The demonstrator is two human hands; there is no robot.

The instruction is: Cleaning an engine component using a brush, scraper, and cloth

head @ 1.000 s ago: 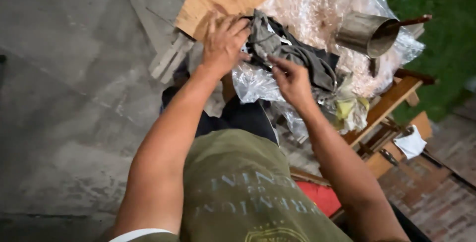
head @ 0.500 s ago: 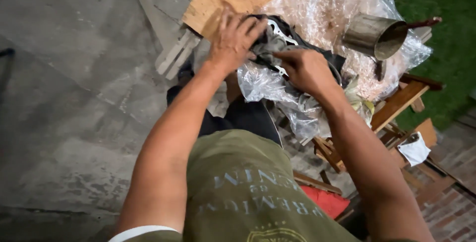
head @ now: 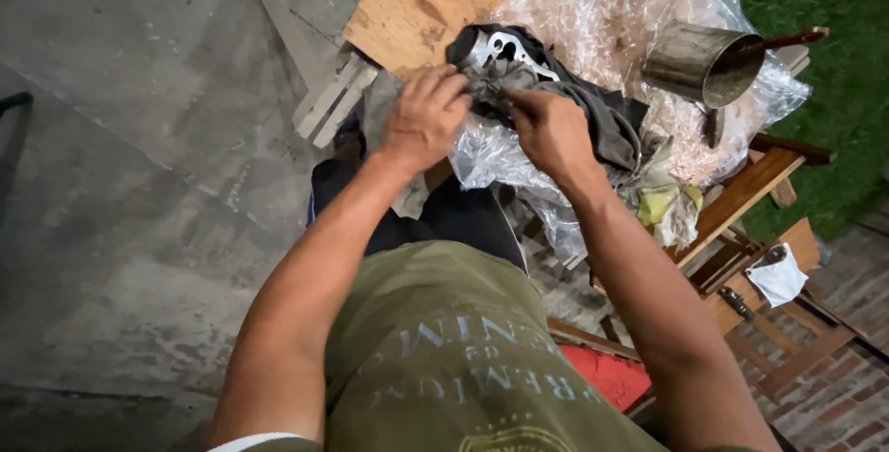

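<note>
I see my left hand (head: pixel 424 119) and right hand (head: pixel 548 128) both gripping a dark rag (head: pixel 593 114) bunched over what looks like a metal part (head: pixel 505 49); a metal cup (head: pixel 704 63) sits beyond my right hand.

Between the left hand (head: pixel 424 119) and the right hand (head: pixel 553 130) sits a dark grey rag (head: pixel 593 114), bunched over a pale silvery metal part (head: pixel 505 49). Beyond the hands, clear plastic sheet (head: pixel 611 7) glints white over the tan plywood bench (head: pixel 426 3). Right of the right hand stands a dull steel cup (head: pixel 699 63) with a dark reddish handle; nearer, a yellow-green scrap (head: pixel 659 204) shows.
</note>
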